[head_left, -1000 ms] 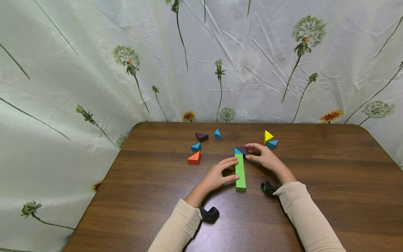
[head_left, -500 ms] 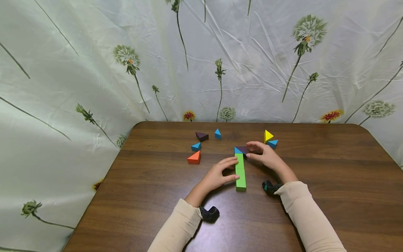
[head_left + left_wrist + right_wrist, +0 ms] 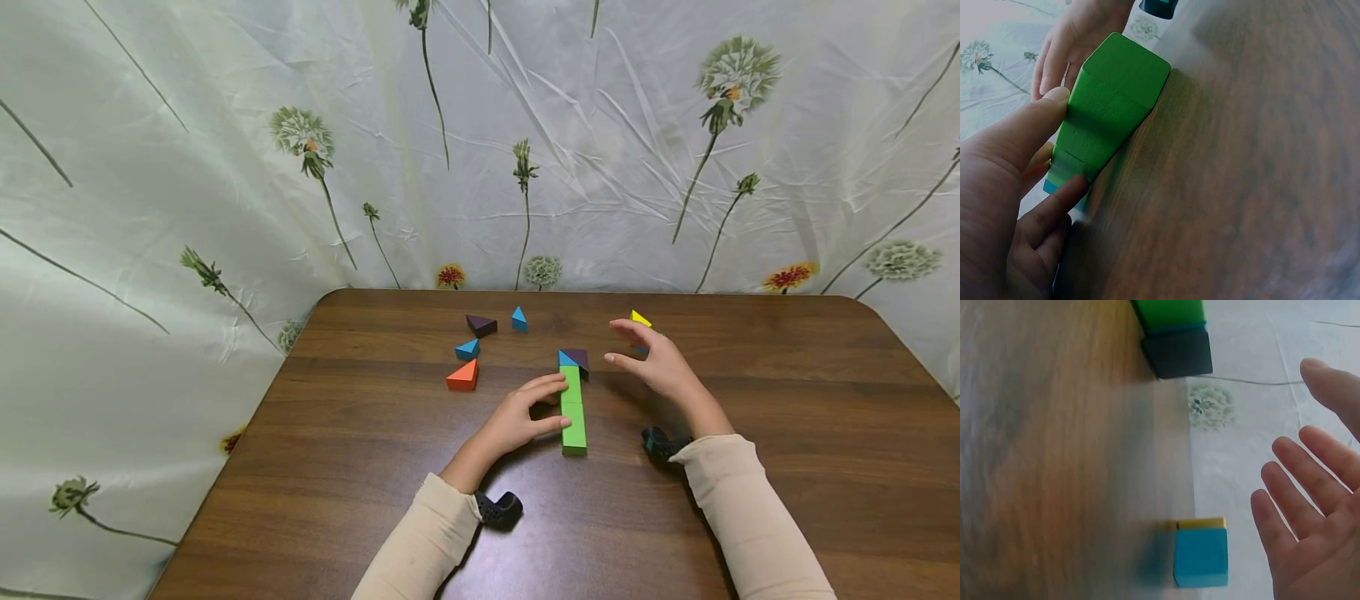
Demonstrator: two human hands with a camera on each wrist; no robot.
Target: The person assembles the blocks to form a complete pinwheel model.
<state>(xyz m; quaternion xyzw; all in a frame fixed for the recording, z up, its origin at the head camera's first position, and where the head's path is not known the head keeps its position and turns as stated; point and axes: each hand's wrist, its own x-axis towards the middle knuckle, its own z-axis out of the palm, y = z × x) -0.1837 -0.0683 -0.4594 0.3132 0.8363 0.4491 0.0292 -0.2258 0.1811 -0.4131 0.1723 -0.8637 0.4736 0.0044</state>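
Two green blocks (image 3: 572, 427) lie end to end in a row. At the row's far end a blue triangular block (image 3: 567, 357) and a dark purple triangular block (image 3: 579, 358) sit together. My left hand (image 3: 517, 417) rests against the green blocks from the left, its thumb and fingertips touching them without wrapping round. In the left wrist view the thumb lies at the upper edge of the green block (image 3: 1110, 94). My right hand (image 3: 656, 365) holds nothing, fingers spread, near a yellow triangular block (image 3: 640, 318) and a blue block (image 3: 1201, 556), both partly hidden in the head view.
Left of the row lie a dark purple block (image 3: 482, 325), two blue triangular blocks, one farther back (image 3: 519, 320) and one nearer (image 3: 467, 350), and an orange-red triangular block (image 3: 462, 377). Behind the brown wooden table (image 3: 360, 433) hangs a flowered cloth (image 3: 465, 208).
My right hand has let go of the dark purple block and moved right towards the yellow and blue blocks. My left hand stays at the green blocks.
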